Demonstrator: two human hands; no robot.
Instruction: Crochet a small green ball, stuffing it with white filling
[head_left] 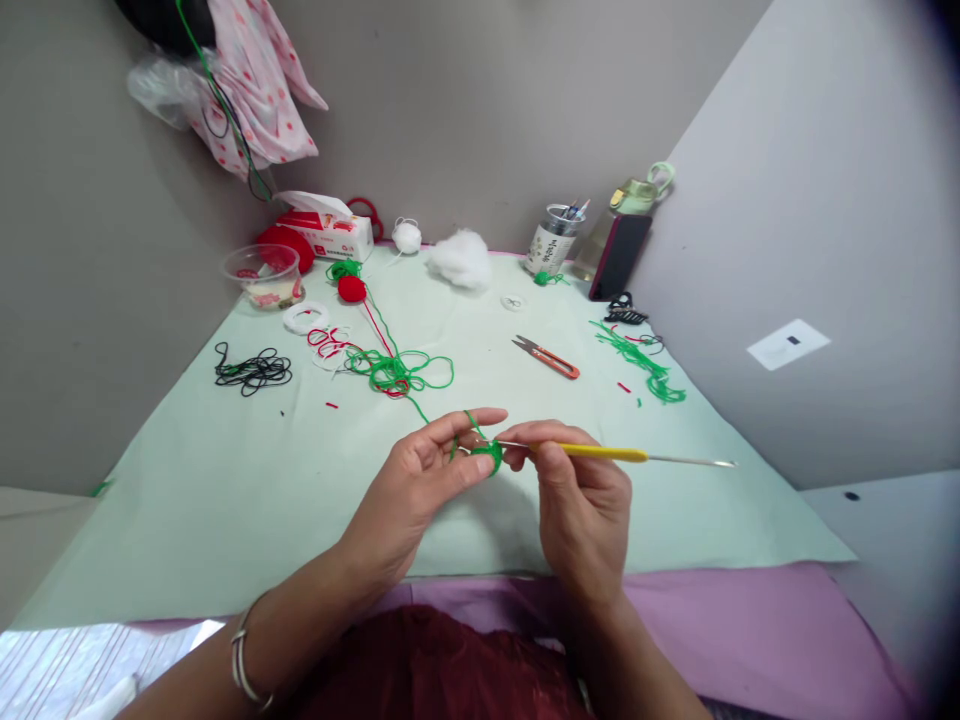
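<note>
The piece (pixel 491 459), small, green and rounded, is held in the near middle. The hook (pixel 604 452), yellow-handled with a slim silvery shaft at each end, sits almost level, its left end at the piece's upper edge. The green yarn (pixel 391 373) lies farther off to the left in loose loops, a strand leading nearer.

- Left hand (pixel 409 485) plus right hand (pixel 589 505): 2 in all.
- Yellow-handled hook (pixel 600 452): 1.
- Green crochet piece (pixel 495 456): 1.
- Orange-handled snips (pixel 555 361): 1.
- Small red yarn ball (pixel 352 289): 1.
- White yarn ball (pixel 407 237): 1.
- Stuffing clump (pixel 460 260): 1.
- Black cord tangle (pixel 253 370): 1.
- Tissue box (pixel 341 240): 1.
- Clear tub (pixel 261 280): 1.
- Pen cup (pixel 551 246): 1; pens (pixel 577 211) overlap, number unclear.
- Phone (pixel 621 258): 1.
- Bottle (pixel 637 194): 1.
- Black claw clip (pixel 626 312): 1.
- Wall plate (pixel 776 348): 1.
</note>
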